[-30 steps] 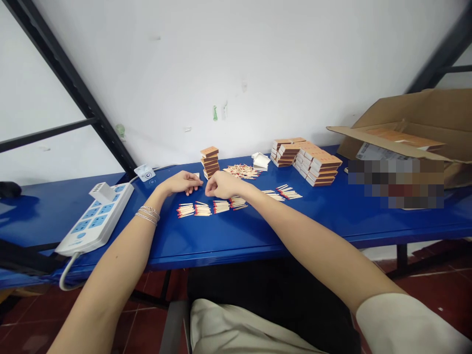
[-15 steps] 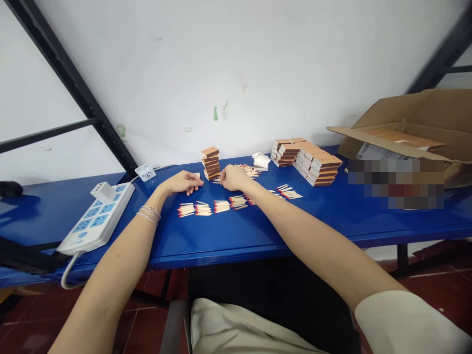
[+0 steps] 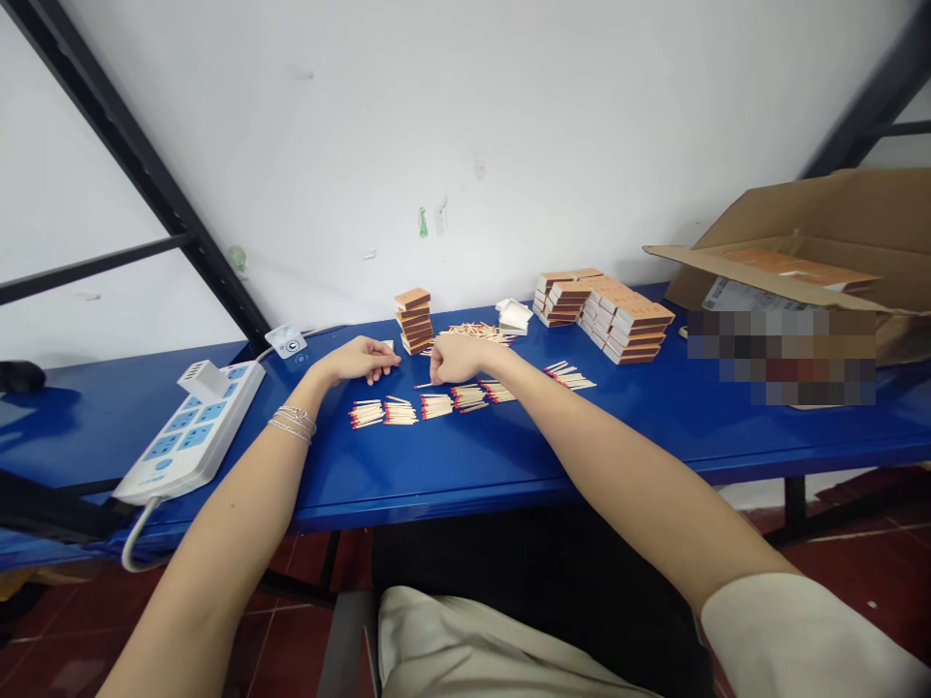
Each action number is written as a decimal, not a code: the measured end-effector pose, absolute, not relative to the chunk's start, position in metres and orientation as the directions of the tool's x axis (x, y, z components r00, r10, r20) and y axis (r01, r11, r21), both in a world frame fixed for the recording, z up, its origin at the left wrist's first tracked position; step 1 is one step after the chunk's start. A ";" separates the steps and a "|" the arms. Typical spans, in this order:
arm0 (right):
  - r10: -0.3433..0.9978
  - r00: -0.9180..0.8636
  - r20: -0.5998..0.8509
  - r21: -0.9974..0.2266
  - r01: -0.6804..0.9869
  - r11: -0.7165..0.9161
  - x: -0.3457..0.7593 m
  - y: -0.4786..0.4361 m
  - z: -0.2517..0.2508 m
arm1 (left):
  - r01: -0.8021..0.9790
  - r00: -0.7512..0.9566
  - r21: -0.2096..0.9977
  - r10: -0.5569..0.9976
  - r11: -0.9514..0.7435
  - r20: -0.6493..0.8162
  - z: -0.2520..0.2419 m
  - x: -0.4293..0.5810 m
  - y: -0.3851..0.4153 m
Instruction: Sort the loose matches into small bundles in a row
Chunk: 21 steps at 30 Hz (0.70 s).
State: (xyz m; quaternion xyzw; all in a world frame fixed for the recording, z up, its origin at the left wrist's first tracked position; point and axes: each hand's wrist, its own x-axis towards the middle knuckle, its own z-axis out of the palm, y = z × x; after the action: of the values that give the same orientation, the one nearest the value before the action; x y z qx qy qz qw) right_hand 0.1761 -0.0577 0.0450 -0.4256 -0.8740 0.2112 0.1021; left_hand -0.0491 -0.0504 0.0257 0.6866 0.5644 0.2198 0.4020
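Observation:
My left hand (image 3: 358, 360) rests on the blue table (image 3: 451, 456), fingers curled over something small and pale that I cannot make out. My right hand (image 3: 452, 359) is closed in a pinch, its fingertips on a single match (image 3: 423, 386) lying on the table. Just in front lie several small bundles of red-tipped matches (image 3: 407, 409) in a row, with more bundles (image 3: 569, 377) to the right. A loose heap of matches (image 3: 476, 333) lies behind my right hand, next to a short stack of orange matchboxes (image 3: 414, 320).
A white power strip (image 3: 190, 431) lies at the left, with a small white device (image 3: 285, 340) behind it. White inner trays (image 3: 514, 315) and larger stacks of matchboxes (image 3: 617, 317) stand at the back right. An open cardboard box (image 3: 807, 276) fills the right end. Black shelf struts cross the wall.
My right hand went back to the loose heap, then came forward and left again to a single match by the bundles. My left hand stayed in place.

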 end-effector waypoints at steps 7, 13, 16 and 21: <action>0.689 -0.708 -0.154 -0.453 0.670 0.588 0.184 -0.051 0.050 | 0.603 0.261 0.796 0.954 -0.040 -0.150 0.026 -0.048 -0.051; 0.853 -0.508 0.123 -0.340 0.786 0.517 0.180 -0.041 0.032 | 0.604 0.246 0.796 0.958 -0.030 -0.150 0.029 -0.044 -0.053; 0.863 -0.487 0.134 -0.294 0.812 0.504 0.175 -0.039 0.025 | 0.603 0.246 0.797 0.957 -0.028 -0.152 0.029 -0.044 -0.054; 0.878 -0.457 0.140 -0.237 0.846 0.478 0.171 -0.039 0.024 | 0.606 0.250 0.795 0.956 -0.032 -0.152 0.028 -0.045 -0.052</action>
State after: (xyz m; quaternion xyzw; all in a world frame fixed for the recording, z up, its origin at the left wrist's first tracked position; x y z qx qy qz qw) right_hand 0.1710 -0.0390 0.0242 -0.5067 -0.8509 0.0668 0.1218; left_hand -0.0451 -0.0524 0.0283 0.6837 0.5713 0.2205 0.3969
